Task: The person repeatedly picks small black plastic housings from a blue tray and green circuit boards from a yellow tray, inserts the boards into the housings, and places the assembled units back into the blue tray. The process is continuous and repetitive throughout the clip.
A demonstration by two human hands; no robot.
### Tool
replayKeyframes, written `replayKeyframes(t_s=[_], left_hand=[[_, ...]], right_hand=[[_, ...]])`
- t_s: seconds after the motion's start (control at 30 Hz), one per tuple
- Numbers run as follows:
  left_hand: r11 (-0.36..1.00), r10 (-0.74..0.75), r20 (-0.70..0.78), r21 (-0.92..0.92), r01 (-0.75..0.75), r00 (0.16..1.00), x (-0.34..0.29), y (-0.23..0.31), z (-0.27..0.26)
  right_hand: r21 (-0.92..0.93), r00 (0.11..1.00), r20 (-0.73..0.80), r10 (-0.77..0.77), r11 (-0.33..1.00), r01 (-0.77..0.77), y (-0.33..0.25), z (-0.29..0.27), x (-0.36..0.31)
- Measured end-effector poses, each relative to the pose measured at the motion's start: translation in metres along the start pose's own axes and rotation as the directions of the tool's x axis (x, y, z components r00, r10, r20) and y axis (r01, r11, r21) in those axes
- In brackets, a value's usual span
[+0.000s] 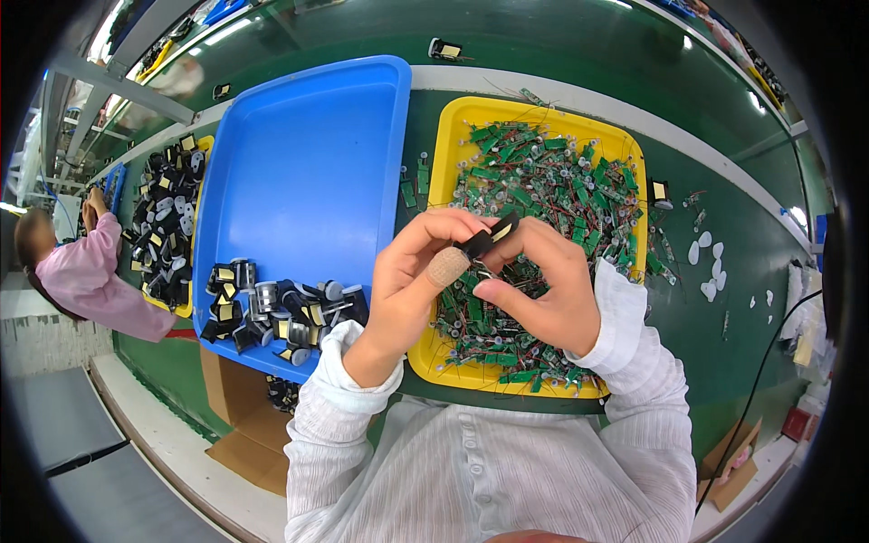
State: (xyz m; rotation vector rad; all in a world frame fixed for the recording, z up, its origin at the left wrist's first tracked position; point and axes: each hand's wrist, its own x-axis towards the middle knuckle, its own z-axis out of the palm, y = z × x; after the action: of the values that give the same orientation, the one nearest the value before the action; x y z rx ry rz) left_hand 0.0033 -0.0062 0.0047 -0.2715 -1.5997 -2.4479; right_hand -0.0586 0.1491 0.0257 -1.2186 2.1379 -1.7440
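Note:
Above the yellow tray point(441, 195), both hands meet on a small black plastic housing point(487, 237) with a pale yellow patch. My left hand point(412, 276) pinches it from the left; its thumb wears a tan bandage point(447, 267). On the other side, my right hand point(548, 285) curls its fingers against the housing, thumb bent below it. Between the two thumbs show thin wires point(482, 269); what they join is hidden by the fingers. Underneath, the tray is heaped with green circuit boards point(579, 195) with wires and small round whitish parts.
A blue tray point(308, 154) at left holds black housings point(272, 312) in its near end. Beyond it stands another yellow tray point(207, 149) of black parts, near a co-worker in pink point(109, 281). White oval pieces point(706, 262) and a loose housing point(660, 194) lie right. A cardboard box point(249, 425) sits below.

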Motion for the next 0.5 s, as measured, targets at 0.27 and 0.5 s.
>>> replayKeyframes(t_s=[0.27, 0.5], left_hand=[[0.999, -0.025, -0.038, 0.035, 0.027, 0.999, -0.0036, -0.0056, 0.0077], [0.993, -0.090, -0.030, 0.069, 0.092, 0.996, -0.0006, -0.0021, 0.0084]], right_hand=[[0.009, 0.998, -0.022, 0.051, 0.999, -0.051, 0.0011, 0.0039, -0.0048], [0.145, 0.993, -0.034, 0.114, 0.983, -0.108, 0.0060, -0.0006, -0.0037]])
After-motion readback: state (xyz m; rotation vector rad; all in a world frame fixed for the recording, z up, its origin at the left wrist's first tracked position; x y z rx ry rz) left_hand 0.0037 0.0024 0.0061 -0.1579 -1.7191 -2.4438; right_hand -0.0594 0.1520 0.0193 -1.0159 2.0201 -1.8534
